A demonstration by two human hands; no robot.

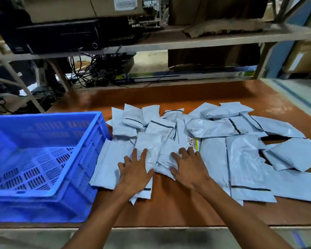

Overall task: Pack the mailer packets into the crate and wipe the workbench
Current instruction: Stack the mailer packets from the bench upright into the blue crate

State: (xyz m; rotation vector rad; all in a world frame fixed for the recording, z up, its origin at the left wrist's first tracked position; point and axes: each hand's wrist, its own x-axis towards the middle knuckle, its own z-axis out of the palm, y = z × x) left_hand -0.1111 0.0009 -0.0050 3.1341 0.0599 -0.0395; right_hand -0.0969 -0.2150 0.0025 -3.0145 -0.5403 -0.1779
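Observation:
Several pale grey mailer packets (210, 126) lie in a loose heap across the middle and right of the brown workbench (178, 209). A blue slotted plastic crate (48, 193) stands at the left, with nothing inside it. My left hand (135, 169) lies flat with spread fingers on a packet (148, 141) at the near left of the heap. My right hand (189, 166) rests beside it, fingers apart, on a neighbouring packet (166, 150) near one with a barcode label (191, 141). Neither hand has closed around anything.
A two-level shelf (169, 44) runs along the back of the bench, holding a black computer case (48, 36), cardboard boxes and a long flat box (187, 76). Tangled cables (95, 69) hang behind the crate. The bench's front edge is close to me.

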